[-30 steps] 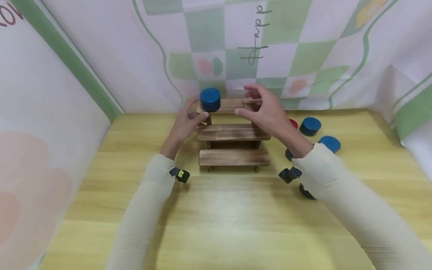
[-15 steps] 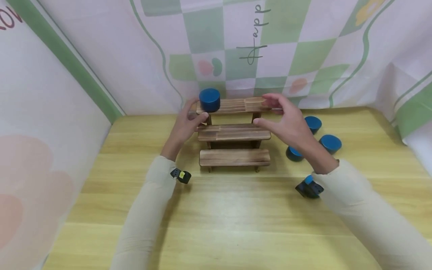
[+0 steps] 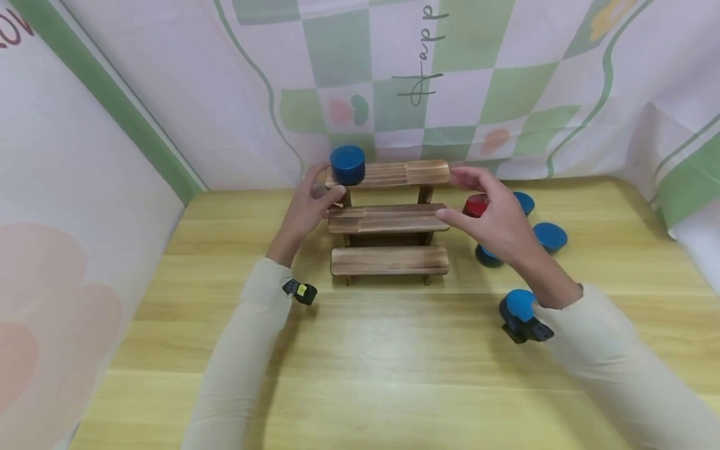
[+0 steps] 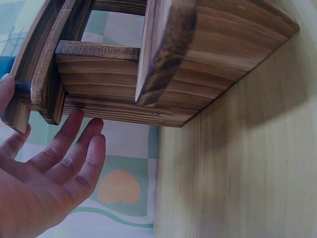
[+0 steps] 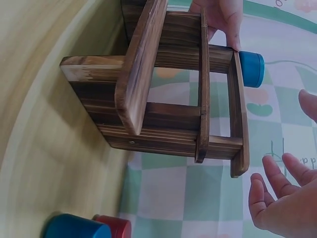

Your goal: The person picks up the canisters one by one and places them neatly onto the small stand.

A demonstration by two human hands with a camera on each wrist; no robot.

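- Three shelves of streaked brown wood, with rounded corners and dark edges, climb like steps in a stand (image 3: 394, 219) toward the back edge of the table (image 3: 360, 375).
- One round blue block (image 3: 347, 165), smooth with a flat top, sits on the top shelf (image 3: 427, 173) at its left end.
- The left hand (image 3: 304, 209) is around that left end, fingers loosely spread, thumb beside the block's foot; whether the thumb presses block or wood, I cannot tell.
- The right hand (image 3: 495, 215) is empty, thumb and fingers apart, just beside the shelf's right end.
- Four more blue blocks (image 3: 550, 237) and one red block (image 3: 476, 205) stand on the table right of the stand, the red one partly hidden by the right hand; the head view alone shows all five.
- The right wrist view shows a gap between the right fingertips and the top shelf, which the head view leaves unclear.
- Both wrist views show the stand's side and a small round mark low on it; the left one catches only a sliver of blue.
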